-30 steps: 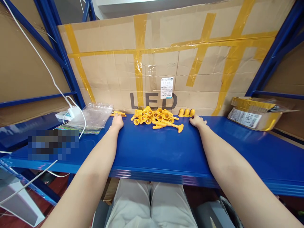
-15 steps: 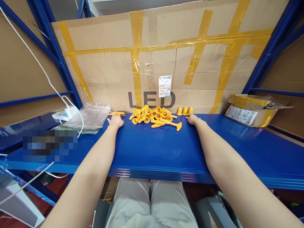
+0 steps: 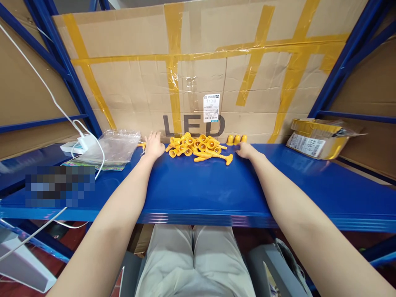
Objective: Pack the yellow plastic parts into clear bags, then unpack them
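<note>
On the blue shelf lies a heap of yellow plastic pieces, many with cup-shaped ends. A longer yellow piece rests at the heap's front right. My left hand is left of the heap, its fingers apart and pointing at the cardboard; part of a yellow piece shows beside it. Three small yellow caps stand in a row to the right of the heap. My right hand is just in front of them, with its fingertips partly hidden.
Behind stands a taped cardboard sheet. At the left are a clear plastic bag, a white adapter with cables, and a blurred dark object. An open cardboard box sits at the right.
My left hand has moved forward and right toward the heap, and its fingers have spread. My right hand has shifted in front of the caps. The whole view has shifted slightly.
</note>
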Motion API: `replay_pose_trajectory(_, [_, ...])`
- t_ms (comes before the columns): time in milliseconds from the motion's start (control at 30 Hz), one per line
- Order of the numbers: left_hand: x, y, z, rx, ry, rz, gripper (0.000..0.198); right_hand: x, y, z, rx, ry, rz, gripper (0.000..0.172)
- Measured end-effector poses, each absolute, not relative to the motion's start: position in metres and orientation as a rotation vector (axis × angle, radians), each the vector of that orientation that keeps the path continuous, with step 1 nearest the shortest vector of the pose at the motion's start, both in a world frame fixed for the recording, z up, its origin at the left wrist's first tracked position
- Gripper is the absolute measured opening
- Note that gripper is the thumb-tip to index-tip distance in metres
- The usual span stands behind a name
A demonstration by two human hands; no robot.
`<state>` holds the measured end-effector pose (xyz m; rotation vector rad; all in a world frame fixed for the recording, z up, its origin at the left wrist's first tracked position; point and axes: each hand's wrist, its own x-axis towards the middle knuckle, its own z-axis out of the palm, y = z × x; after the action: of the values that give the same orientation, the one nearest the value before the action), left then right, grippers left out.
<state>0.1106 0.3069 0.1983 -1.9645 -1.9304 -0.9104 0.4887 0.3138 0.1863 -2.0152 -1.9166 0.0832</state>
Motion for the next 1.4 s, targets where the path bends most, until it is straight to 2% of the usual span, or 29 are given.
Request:
replay_pose_trajectory(133, [0.115,0.305,0.202,-2.007,-1.830,-0.972,0.066,0.463,0.297,0.220,-1.968,-1.892,-0.080,0.024])
replay_pose_trajectory(267, [0.115,0.306,0.201,-2.042,-1.751,-1.037,0.065,0.433,0.280,0.237,-1.721,-2.229,0.250,0.018])
replay_pose_trajectory(333, [0.115,0.306,0.201,-2.057,-1.712,-1.062,0.063,0.418,0.274,0.234,-1.733,-2.349,0.355,0.014])
replay_pose_trajectory(433, [0.116,0.306,0.202,-2.073,-1.659,-1.088,0.060,0.400,0.268,0.225,-1.775,-2.411,0.297,0.031])
replay_pose_trajectory(500, [0.116,0.305,0.203,-2.094,-1.629,-1.094,0.060,0.391,0.266,0.220,-1.788,-2.445,0.130,0.043])
replay_pose_trajectory(567, [0.118,0.305,0.204,-2.118,-1.608,-1.091,0.060,0.386,0.265,0.217,-1.821,-2.465,-0.062,0.048])
replay_pose_trajectory(667, [0.120,0.305,0.205,-2.125,-1.597,-1.083,0.060,0.386,0.267,0.217,-1.893,-2.486,-0.184,0.040])
replay_pose_trajectory(833, [0.121,0.304,0.204,-2.114,-1.602,-1.076,0.053,0.399,0.272,0.217,-1.887,-2.461,-0.106,0.020])
replay_pose_trajectory(1000, [0.121,0.303,0.206,-2.112,-1.600,-1.087,0.052,0.406,0.269,0.229,-1.906,-2.334,-0.136,0.027])
replay_pose_trajectory(1133, [0.127,0.299,0.210,-2.169,-1.492,-1.111,0.046,0.405,0.258,0.248,-1.752,-2.144,-0.191,0.032])
replay_pose_trajectory(1233, [0.136,0.291,0.213,-2.241,-1.434,-1.135,0.045,0.401,0.250,0.256,-1.471,-1.991,-0.085,0.028])
replay_pose_trajectory(1400, [0.153,0.272,0.220,-2.413,-1.408,-1.094,0.063,0.392,0.248,0.253,-0.980,-1.907,0.413,0.023])
